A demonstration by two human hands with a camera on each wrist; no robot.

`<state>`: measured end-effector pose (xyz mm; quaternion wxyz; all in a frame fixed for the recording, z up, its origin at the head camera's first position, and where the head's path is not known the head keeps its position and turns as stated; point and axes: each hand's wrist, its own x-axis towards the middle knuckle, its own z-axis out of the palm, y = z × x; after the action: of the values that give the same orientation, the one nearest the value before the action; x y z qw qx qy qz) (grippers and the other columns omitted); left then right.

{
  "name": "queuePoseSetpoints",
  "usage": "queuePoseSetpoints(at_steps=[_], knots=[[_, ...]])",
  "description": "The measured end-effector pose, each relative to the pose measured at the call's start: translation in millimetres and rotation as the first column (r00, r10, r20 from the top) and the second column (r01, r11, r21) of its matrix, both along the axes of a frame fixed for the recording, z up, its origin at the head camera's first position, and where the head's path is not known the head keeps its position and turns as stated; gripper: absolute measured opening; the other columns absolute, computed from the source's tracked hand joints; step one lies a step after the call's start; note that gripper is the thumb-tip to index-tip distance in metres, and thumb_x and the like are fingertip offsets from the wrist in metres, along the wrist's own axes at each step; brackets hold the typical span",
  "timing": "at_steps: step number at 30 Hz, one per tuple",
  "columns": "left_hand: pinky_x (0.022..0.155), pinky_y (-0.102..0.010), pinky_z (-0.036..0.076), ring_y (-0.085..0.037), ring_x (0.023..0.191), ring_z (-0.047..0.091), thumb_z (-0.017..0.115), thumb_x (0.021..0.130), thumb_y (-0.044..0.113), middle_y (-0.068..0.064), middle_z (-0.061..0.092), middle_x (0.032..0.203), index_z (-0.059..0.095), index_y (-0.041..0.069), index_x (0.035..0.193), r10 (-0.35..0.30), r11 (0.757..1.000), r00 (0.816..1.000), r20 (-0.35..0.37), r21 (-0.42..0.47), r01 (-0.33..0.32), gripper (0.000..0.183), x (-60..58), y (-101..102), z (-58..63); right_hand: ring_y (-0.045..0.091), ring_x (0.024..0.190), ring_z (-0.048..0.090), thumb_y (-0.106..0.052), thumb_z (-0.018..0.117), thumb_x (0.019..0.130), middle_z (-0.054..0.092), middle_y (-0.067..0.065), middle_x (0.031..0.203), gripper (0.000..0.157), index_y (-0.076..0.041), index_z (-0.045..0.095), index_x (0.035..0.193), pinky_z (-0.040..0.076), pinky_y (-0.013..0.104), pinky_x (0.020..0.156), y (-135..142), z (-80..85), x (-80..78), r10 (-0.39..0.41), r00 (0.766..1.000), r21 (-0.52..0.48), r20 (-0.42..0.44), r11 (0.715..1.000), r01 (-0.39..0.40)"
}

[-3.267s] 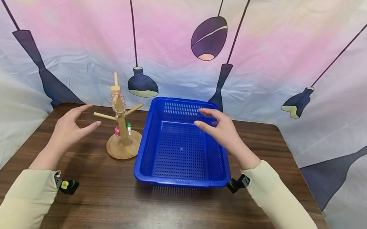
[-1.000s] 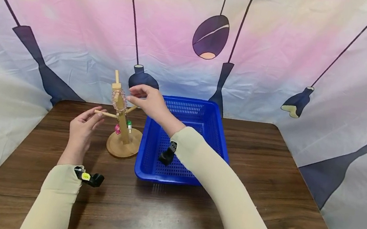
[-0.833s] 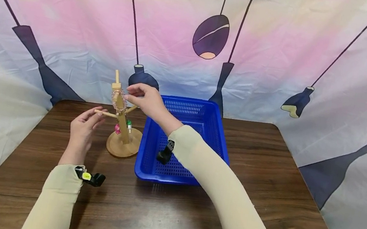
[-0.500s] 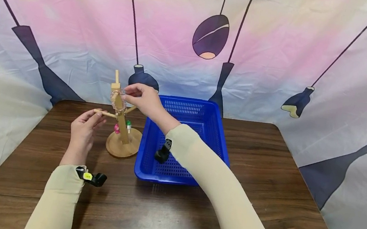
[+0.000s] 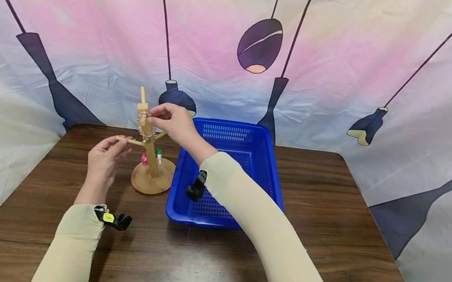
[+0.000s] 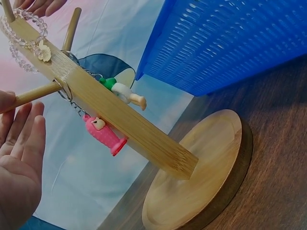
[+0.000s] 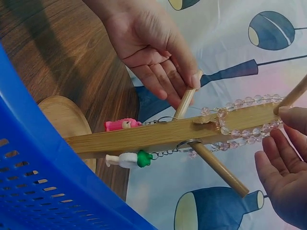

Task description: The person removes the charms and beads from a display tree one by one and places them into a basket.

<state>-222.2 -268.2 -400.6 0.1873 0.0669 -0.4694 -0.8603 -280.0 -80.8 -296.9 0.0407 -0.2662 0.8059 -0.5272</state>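
Note:
A wooden jewellery stand [image 5: 151,162] with a round base stands on the table, left of the basket. My left hand [image 5: 102,162] pinches the tip of its left peg [image 7: 184,103] between thumb and fingers. From an upper peg hangs a pink clear bead bracelet [image 7: 249,101] with a gold charm [image 6: 44,51]. My right hand [image 5: 178,124] has thumb and index finger at the bracelet near that peg, pinching its beads. Lower pegs carry a pink figure keychain [image 6: 103,134] and a green-and-white figure keychain [image 7: 128,159].
A blue perforated plastic basket [image 5: 173,191] stands close to the right of the stand, under my right forearm. The brown wooden table [image 5: 199,272] ends at a curtain [image 5: 326,78] printed with hanging lamps.
My left hand has come in from the left and taken hold of the peg. My right hand has moved left from over the basket to the bracelet, closing in on its beads.

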Motion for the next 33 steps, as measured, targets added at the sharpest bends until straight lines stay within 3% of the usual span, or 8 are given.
queuePoseSetpoints(at_steps=[8, 15, 33], knots=[[0.074, -0.019, 0.062, -0.008, 0.083, 0.075, 0.061, 0.093, -0.005, -0.002, 0.078, 0.088, 0.066, 0.005, 0.090, -0.079, 0.997, 0.995, -0.054, 0.000, 0.080, 0.012, 0.8, -0.8, 1.9, 0.019, 0.096, 0.068, -0.017, 0.069, 0.094, 0.073, 0.010, 0.110, 0.019, -0.006, 0.071, 0.109, 0.051, 0.014, 0.069, -1.7, -1.1, 1.4, -0.038, 0.999, -0.026, -0.007, 0.999, 0.038], [0.071, -0.018, 0.062, -0.009, 0.081, 0.075, 0.063, 0.091, -0.008, -0.004, 0.078, 0.085, 0.064, 0.002, 0.091, -0.059, 0.998, 0.998, -0.033, 0.009, 0.059, 0.010, 0.8, 1.2, 2.6, 0.015, 0.090, 0.067, -0.019, 0.069, 0.094, 0.074, 0.009, 0.106, 0.017, -0.007, 0.071, 0.106, 0.049, 0.012, 0.065, -4.8, -4.2, 3.2, -0.068, 0.998, -0.049, -0.004, 0.996, 0.068], [0.066, -0.018, 0.062, -0.011, 0.075, 0.075, 0.063, 0.088, -0.013, -0.004, 0.077, 0.078, 0.062, 0.001, 0.083, 0.003, 0.999, 1.000, 0.019, 0.055, -0.004, 0.015, -2.4, 2.4, 4.6, 0.012, 0.088, 0.068, -0.019, 0.068, 0.095, 0.075, 0.009, 0.103, 0.015, -0.009, 0.073, 0.104, 0.052, 0.012, 0.067, -5.0, -5.4, 4.7, -0.052, 0.999, -0.105, -0.012, 0.993, 0.051]])
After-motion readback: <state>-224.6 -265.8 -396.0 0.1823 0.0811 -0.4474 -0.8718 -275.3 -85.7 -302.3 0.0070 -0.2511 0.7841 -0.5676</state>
